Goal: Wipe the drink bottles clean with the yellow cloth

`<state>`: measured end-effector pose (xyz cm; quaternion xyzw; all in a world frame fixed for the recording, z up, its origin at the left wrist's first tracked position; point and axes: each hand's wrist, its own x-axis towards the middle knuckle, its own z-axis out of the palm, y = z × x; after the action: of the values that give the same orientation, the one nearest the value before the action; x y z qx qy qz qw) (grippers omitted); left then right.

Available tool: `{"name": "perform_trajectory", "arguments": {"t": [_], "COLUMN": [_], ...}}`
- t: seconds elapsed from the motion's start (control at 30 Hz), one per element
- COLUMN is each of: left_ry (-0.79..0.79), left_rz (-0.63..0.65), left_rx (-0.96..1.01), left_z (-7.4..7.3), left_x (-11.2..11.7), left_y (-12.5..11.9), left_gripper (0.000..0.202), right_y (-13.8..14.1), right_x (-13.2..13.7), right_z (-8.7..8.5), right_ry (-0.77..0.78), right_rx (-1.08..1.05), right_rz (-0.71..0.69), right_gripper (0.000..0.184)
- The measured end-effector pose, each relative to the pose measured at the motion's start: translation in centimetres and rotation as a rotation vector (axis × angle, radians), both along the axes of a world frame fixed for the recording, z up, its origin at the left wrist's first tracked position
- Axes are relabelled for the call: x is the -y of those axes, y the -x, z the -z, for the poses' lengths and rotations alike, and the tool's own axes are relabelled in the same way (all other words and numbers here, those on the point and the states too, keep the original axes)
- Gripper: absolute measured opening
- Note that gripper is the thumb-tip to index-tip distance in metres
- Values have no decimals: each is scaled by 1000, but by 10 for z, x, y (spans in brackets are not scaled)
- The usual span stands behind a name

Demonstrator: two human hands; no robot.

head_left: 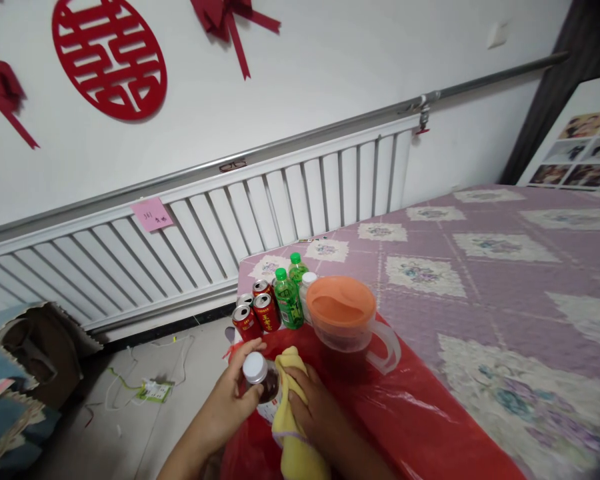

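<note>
My left hand (240, 393) is closed around a clear plastic bottle (270, 390) with a white cap, held upright over a red plastic sheet (380, 413). In my right hand (313, 400) is a yellow cloth (293, 423), pressed against the bottle's right side. Part of the bottle is hidden behind the cloth and fingers. Just beyond stands a clear pitcher (340, 337) with an orange lid (341, 301). Left of the pitcher are green-capped bottles (289, 303), a white-capped bottle (306, 293) and several red drink cans (266, 313).
A bed or table with a purple floral cover (425, 273) extends to the right. A white radiator (280, 200) runs along the wall behind. On the floor at left lie cords and a green-white packet (155, 391), near blue lace-edged fabric (5, 413).
</note>
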<state>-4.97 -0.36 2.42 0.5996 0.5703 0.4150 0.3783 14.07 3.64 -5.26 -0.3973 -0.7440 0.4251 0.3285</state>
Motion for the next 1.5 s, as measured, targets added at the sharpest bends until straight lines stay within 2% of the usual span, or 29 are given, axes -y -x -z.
{"name": "perform_trajectory", "arguments": {"t": [0.1,0.17,0.27,0.37,0.43,0.5,0.57,0.63,0.77,0.83,0.93,1.07,1.23,1.37,1.5], "left_ry": [78,74,15,-50,-80,-97,-119,-165,-177,-128,-63,49,61,22,-68], "left_rz": [84,61,-38,-203,-291,-317,-308,-296,-242,-182,-66,68,65,-37,-215], "left_rx": [33,49,30,-71,-159,-218,-243,-289,-422,-423,-310,-112,-59,-98,-264], "left_z": [-7,-6,1,6,7,9,13,17,21,18,7,-7,-7,1,13], "left_x": [2,1,0,-2,-3,-4,-5,-7,-7,-6,-2,2,-1,-3,-4], "left_y": [9,11,6,-4,-10,-13,-14,-11,-4,-1,2,7,15,10,-2], "left_gripper": [59,57,53,48,44,42,41,45,53,56,61,63,55,47,42], "right_y": [1,1,1,2,5,9,13,17,18,16,13,11,9,8,8], "right_x": [1,1,4,10,16,23,27,28,19,13,7,5,6,8,17], "right_z": [-3,-3,1,7,13,19,24,26,17,8,-4,-6,-2,-2,5], "right_ry": [6,-20,-117,-258,-410,-578,-663,-599,-232,-101,-24,3,-26,-92,-273], "right_rx": [17,10,-31,-22,-8,2,31,87,212,261,313,314,281,206,113], "right_rz": [8,20,37,96,115,83,67,89,94,65,38,31,1,8,57], "right_gripper": [49,48,45,43,44,48,53,56,60,63,65,65,63,59,53]}}
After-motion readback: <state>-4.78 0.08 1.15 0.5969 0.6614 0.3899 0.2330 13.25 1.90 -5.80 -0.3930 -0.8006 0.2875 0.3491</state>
